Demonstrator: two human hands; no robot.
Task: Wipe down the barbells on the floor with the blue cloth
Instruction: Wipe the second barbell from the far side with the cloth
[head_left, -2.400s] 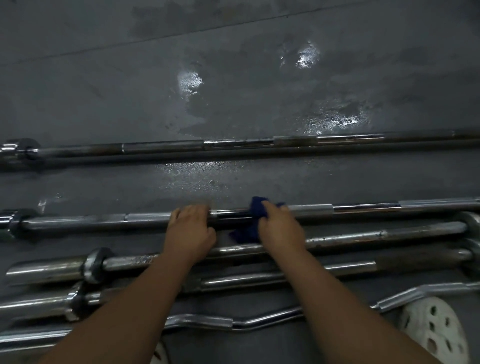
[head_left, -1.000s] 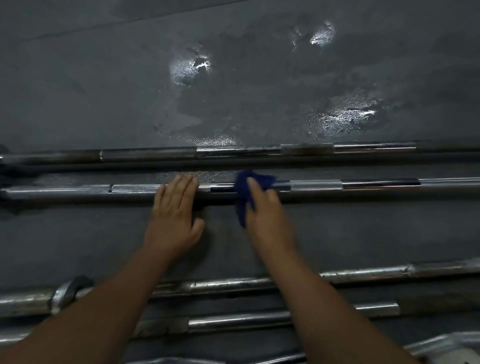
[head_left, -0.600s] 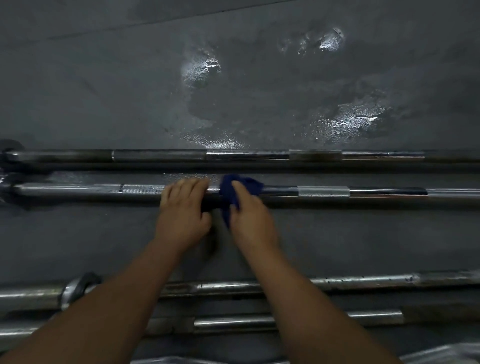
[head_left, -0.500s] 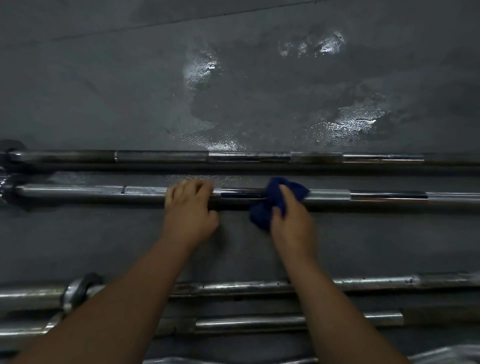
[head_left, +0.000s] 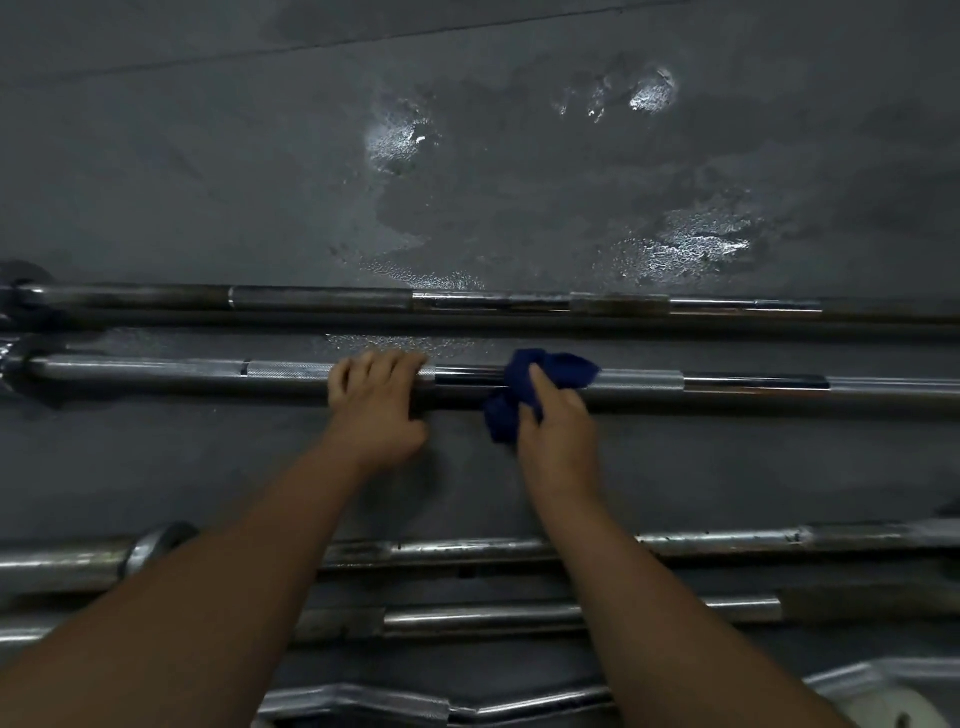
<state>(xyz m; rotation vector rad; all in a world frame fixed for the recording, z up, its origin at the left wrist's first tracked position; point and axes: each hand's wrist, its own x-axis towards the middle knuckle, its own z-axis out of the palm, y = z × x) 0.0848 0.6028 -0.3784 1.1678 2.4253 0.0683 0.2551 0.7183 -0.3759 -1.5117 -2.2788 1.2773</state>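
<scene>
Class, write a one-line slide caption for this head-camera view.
Left hand steadies a barbell on the wet floor while right hand wipes it with a blue cloth.

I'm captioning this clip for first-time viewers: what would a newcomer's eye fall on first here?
The blue cloth, the one vivid colour in a grey scene, sits mid-frame, bunched on a barbell under the right hand, while the left hand grips the same bar beside it. Beyond them, wet patches shine on the dark floor.
</scene>
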